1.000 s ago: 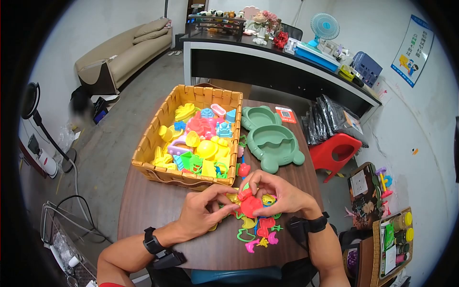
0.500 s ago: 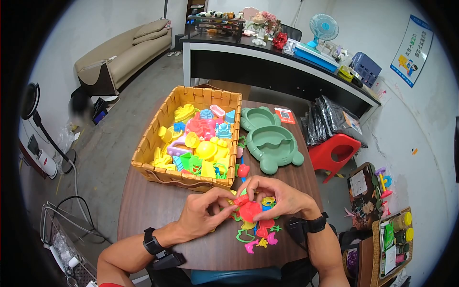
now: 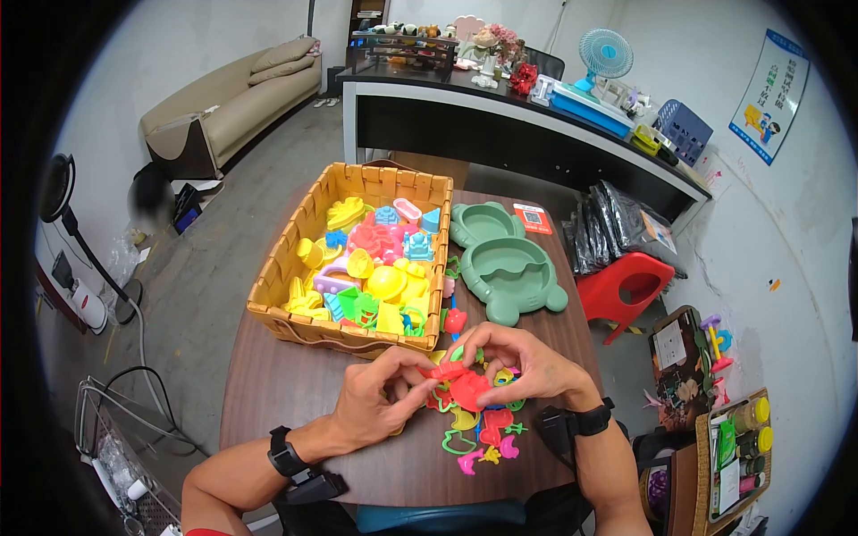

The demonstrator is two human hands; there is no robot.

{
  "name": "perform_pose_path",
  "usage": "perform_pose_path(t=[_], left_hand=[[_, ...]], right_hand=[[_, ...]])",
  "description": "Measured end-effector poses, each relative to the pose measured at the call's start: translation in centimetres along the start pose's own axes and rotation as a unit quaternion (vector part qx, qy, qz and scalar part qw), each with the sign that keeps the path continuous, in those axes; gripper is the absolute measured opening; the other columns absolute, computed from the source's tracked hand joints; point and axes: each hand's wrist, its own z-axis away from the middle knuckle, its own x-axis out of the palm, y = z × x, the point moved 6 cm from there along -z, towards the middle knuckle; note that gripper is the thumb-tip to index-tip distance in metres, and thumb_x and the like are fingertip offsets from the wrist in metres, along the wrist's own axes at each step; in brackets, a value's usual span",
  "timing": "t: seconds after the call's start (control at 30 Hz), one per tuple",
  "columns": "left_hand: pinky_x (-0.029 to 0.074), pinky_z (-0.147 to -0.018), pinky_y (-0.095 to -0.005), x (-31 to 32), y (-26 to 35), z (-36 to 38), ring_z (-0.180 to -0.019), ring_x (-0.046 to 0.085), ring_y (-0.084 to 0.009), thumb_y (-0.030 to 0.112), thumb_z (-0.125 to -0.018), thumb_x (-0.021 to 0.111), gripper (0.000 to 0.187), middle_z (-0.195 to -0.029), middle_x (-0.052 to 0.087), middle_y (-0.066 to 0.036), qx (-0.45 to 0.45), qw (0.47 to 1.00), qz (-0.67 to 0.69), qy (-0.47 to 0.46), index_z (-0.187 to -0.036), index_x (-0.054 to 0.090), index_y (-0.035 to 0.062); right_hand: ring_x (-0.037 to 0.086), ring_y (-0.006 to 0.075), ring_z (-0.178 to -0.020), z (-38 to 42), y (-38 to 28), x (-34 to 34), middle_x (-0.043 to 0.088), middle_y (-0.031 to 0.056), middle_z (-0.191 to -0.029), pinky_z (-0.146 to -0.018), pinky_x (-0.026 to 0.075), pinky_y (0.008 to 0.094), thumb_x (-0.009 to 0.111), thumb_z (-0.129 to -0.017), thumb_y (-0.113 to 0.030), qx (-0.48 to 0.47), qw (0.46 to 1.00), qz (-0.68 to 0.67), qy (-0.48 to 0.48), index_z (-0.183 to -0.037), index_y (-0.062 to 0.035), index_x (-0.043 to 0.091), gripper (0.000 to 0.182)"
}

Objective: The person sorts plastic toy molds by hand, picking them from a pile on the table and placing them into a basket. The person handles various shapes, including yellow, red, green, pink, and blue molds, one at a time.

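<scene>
Above the near part of the brown table (image 3: 295, 429), my left hand (image 3: 380, 397) is closed on the left end of a red plastic piece (image 3: 469, 389). The right side of that piece is pinched by my right hand (image 3: 523, 366). Under and around my hands lies a pile of small coloured pieces, among them a green outline shape (image 3: 458, 443), a pink piece (image 3: 470, 462) and a yellow piece (image 3: 490, 456). Part of the pile is hidden by my fingers. Beyond my hands stands a woven basket (image 3: 299, 332) full of colourful plastic toys.
A green divided plate (image 3: 509, 277) lies at the table's right side, near a red and white card (image 3: 533, 218). A red stool (image 3: 626, 295) and black plastic bags (image 3: 617, 228) stand to the right. A long desk (image 3: 518, 134) is behind.
My hands have moved slightly apart, and the red piece has turned, so more of it shows between them.
</scene>
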Motion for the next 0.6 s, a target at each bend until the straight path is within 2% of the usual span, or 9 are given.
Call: perform_pose_path(t=[0.2,0.47,0.6], left_hand=[[0.052,-0.057,-0.0258,-0.1,0.0,0.1,-0.065,0.071,-0.0041,0.004,-0.110,0.086,0.024,-0.085,0.084,-0.004,-0.012,1.000,0.010,0.008,-0.131,0.074,-0.0015],[0.053,-0.059,-0.0267,-0.4,0.1,0.2,-0.065,0.073,-0.0062,0.005,-0.112,0.084,0.026,-0.083,0.082,-0.005,-0.022,0.999,0.024,0.019,-0.134,0.072,-0.0016],[0.054,-0.059,-0.0269,-0.4,-0.1,0.3,-0.065,0.074,-0.0069,0.006,-0.113,0.084,0.026,-0.083,0.082,-0.005,-0.020,0.999,0.021,0.026,-0.134,0.071,-0.0015]], right_hand=[[0.068,0.0130,-0.140,0.1,0.4,-0.5,0.066,0.0062,-0.150,-0.093,0.066,0.0242,0.097,-0.097,0.000,0.011,1.000,-0.006,0.008,-0.145,-0.0073,0.067,0.057],[0.069,0.0102,-0.133,0.1,1.2,-1.0,0.066,0.0064,-0.154,-0.089,0.067,0.0221,0.093,-0.101,-0.002,0.036,0.999,0.004,0.021,-0.155,-0.0032,0.066,0.061],[0.070,0.0101,-0.132,0.2,0.7,-0.8,0.066,0.0064,-0.154,-0.088,0.067,0.0221,0.092,-0.102,-0.002,0.061,0.998,0.009,0.010,-0.155,-0.0023,0.068,0.058]])
